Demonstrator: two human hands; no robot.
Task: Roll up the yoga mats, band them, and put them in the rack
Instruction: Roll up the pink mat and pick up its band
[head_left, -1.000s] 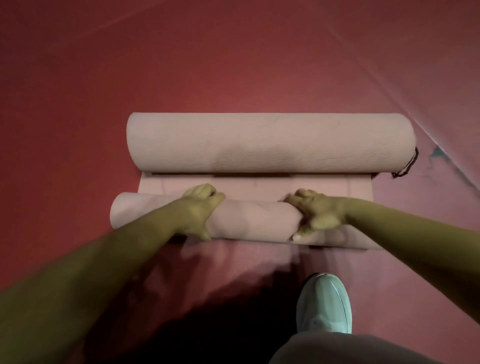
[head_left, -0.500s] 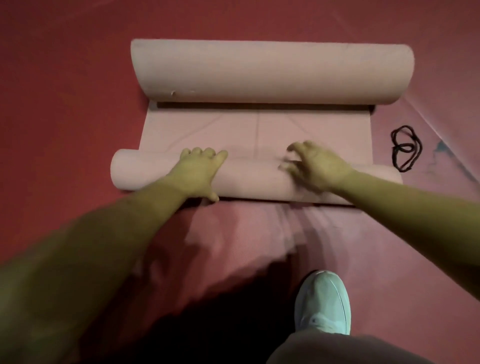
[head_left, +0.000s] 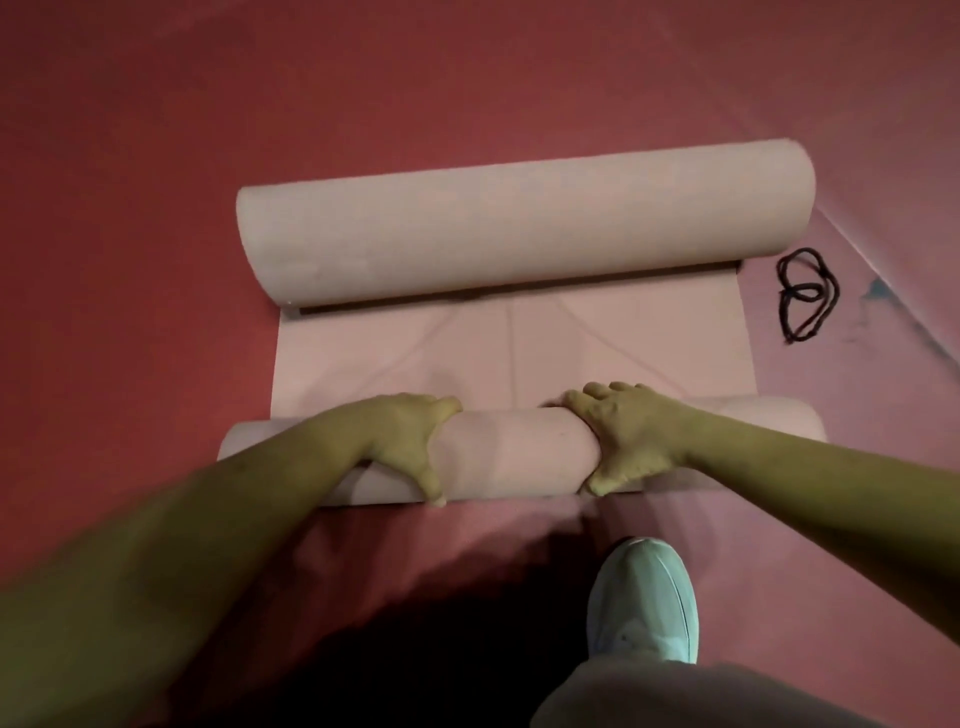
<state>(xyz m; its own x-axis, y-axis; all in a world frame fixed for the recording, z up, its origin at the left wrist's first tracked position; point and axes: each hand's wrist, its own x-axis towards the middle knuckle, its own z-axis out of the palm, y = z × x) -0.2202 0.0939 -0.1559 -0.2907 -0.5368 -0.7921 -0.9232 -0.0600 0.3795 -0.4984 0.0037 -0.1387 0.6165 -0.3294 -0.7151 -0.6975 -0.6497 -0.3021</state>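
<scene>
Yoga mat (head_left: 511, 457) is gripped at its near roll by your left hand (head_left: 400, 441) and right hand (head_left: 631, 436), fingers curled over the top, thumbs down the front.

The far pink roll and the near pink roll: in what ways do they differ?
The far roll is thicker; the near roll is thinner. No hand touches the far roll, while the left hand and the right hand grip the near roll. Both are pink and lie crosswise.
</scene>
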